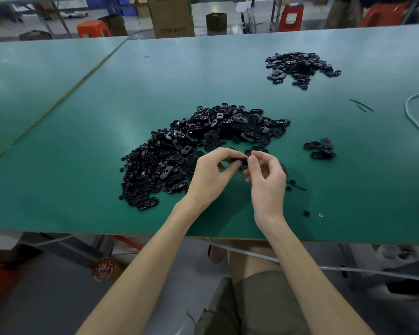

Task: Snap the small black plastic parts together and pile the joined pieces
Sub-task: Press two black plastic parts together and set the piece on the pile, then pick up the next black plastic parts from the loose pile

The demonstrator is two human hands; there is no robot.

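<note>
Both hands met over one black part (240, 161). The left hand (211, 175) pinched its 9 o'clock end w/ thumb and curled fingers, and the right hand (266, 180) pinched the 3 o'clock end, thumb on top. So the grip was narrow and full on both sides, nothing spare in either hand as far as could be seen. The part's long axis ran approx. 9-to-3, just above the table (107, 93). Whether it was one piece or two half-mated was hidden by the fingers.

Outward from the grip, the loose heap (203, 141) lay close, from 8 round to 12 o'clock, touching distance for the left hand. A small cluster (321, 147) sat near at 3 o'clock and a far pile (300, 67) well apart at 1 o'clock (prob. the joined stock, though the shapes were too small to tell). Both lay on the right hand's side, so that hand looked the nearer one to drop a finished piece.

Between the grip and the cluster there was bare green surface, a straight path. A few stray bits (306, 213) lay at 4 to 5 o'clock. The table's near edge was at 6 o'clock, not far below the wrists, and a pale cable (416, 117) curved in at the far 3 o'clock margin, beyond the cluster.
</note>
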